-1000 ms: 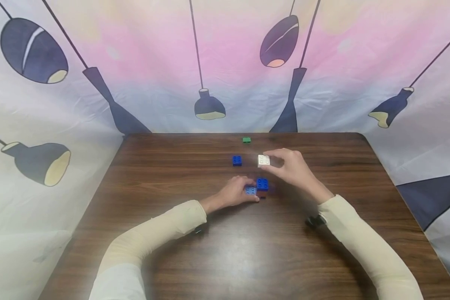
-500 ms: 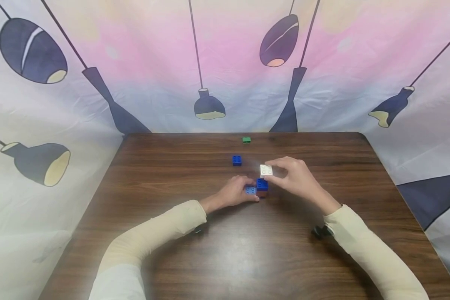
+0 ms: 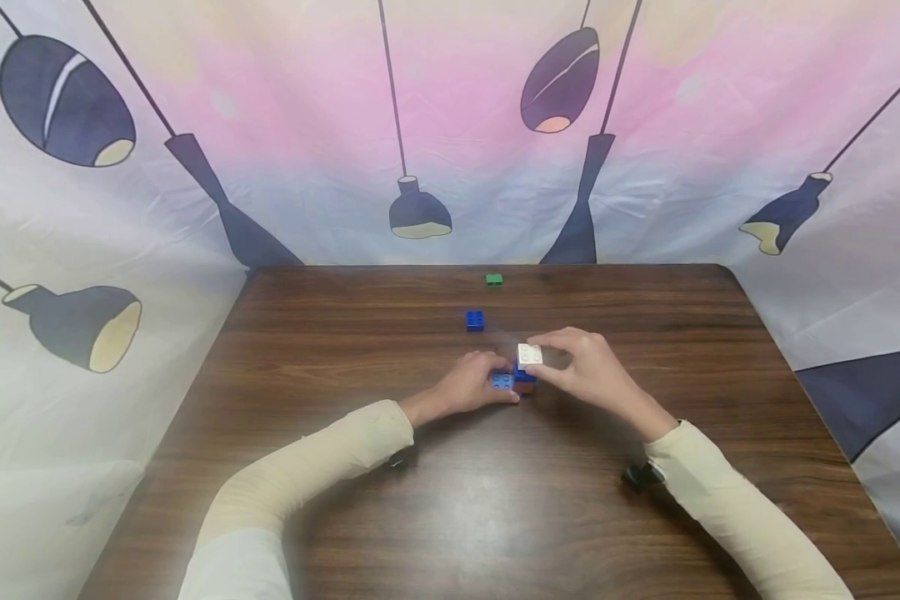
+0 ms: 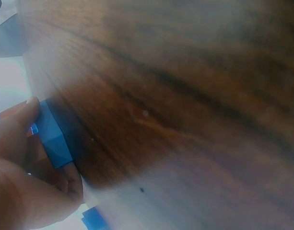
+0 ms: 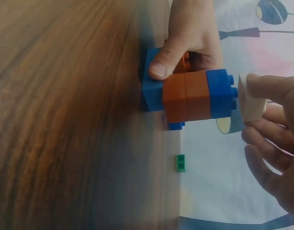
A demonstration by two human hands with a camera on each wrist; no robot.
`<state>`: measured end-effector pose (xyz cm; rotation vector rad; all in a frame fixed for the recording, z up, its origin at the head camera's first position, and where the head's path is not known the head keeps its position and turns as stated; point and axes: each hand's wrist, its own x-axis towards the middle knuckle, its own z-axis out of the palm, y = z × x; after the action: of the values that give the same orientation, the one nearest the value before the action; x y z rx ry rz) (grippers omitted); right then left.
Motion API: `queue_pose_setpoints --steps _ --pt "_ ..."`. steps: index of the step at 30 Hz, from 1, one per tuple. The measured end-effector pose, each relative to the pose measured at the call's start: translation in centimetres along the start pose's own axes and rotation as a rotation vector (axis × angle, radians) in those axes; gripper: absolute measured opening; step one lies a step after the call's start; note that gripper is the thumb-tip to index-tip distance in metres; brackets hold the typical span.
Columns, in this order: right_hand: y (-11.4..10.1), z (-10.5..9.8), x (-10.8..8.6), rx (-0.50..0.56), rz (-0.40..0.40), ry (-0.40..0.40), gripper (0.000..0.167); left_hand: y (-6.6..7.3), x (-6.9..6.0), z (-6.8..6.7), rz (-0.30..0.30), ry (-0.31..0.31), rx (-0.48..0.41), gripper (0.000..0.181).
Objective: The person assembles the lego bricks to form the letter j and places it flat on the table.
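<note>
In the head view my left hand point(image 3: 468, 383) grips a light blue toy building brick point(image 3: 502, 382) low on the table. The right wrist view shows two orange bricks point(image 5: 186, 97) stacked against that light blue brick point(image 5: 151, 86), with a dark blue brick point(image 5: 219, 94) on top. My right hand point(image 3: 588, 367) pinches a white brick point(image 3: 529, 356) between thumb and fingers. This white brick point(image 5: 252, 100) is held just over the dark blue brick's studs, slightly tilted, with a thin gap visible. In the left wrist view, fingers partly hide the stack.
A loose dark blue brick point(image 3: 475, 321) lies on the wooden table point(image 3: 450, 500) beyond the hands. Farther back, near the table's rear edge, sits a small green brick point(image 3: 494, 280). A printed cloth point(image 3: 465, 108) hangs behind and beside the table.
My right hand has brought the white brick toward me, from behind the stack to directly above the dark blue brick. The left hand has stayed in place on the light blue brick.
</note>
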<state>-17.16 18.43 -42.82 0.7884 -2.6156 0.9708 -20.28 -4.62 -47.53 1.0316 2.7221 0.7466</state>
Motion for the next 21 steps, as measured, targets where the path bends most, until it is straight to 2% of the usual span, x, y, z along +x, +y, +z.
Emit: queue_pose_setpoints --steps 12,21 --pt "0.18 0.48 -0.32 -0.008 0.008 -0.026 0.037 -0.18 0.17 0.24 0.037 0.024 -0.009 0.046" --pt "0.26 0.49 0.02 0.021 0.013 -0.052 0.033 -0.16 0.22 0.15 0.032 0.021 -0.001 0.046"
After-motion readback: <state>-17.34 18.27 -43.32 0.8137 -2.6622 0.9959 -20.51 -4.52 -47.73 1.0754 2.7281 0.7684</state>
